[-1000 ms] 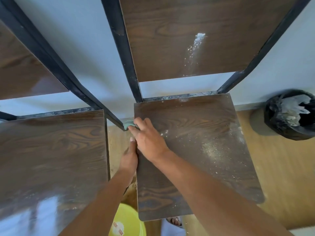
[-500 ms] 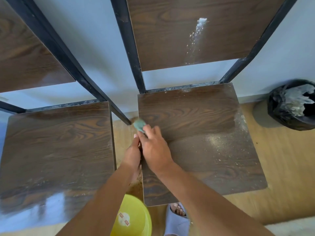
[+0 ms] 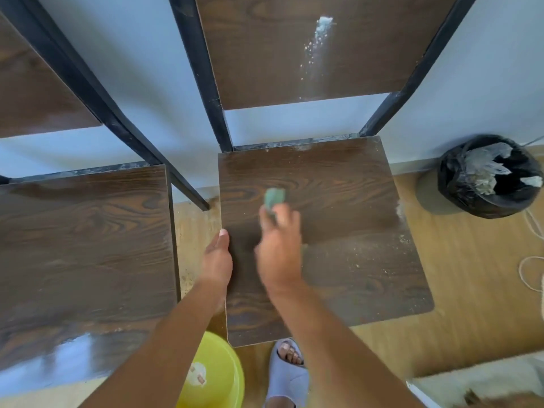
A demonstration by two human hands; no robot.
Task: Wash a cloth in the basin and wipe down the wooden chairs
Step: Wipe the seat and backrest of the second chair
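Observation:
Two dark wooden chairs with black metal frames stand side by side against the wall. My right hand (image 3: 278, 251) is blurred with motion and presses a small green cloth (image 3: 274, 198) onto the seat of the right chair (image 3: 353, 231), left of its middle. My left hand (image 3: 218, 260) grips that seat's left edge. White dust speckles the right half of the seat and streaks the backrest (image 3: 321, 45). The left chair's seat (image 3: 82, 245) looks glossy. A yellow basin (image 3: 217, 375) sits on the floor below my arms.
A black-bagged bin (image 3: 488, 178) with crumpled plastic stands by the wall at right. My foot in a grey slide sandal (image 3: 288, 375) is under the right seat's front edge. A thin cord (image 3: 530, 260) lies on the wooden floor. A pale mat (image 3: 477, 381) lies bottom right.
My right hand has slid the cloth from the seat's back-left corner rightward toward the middle. My left hand has stayed on the left edge. The view has tilted down a little.

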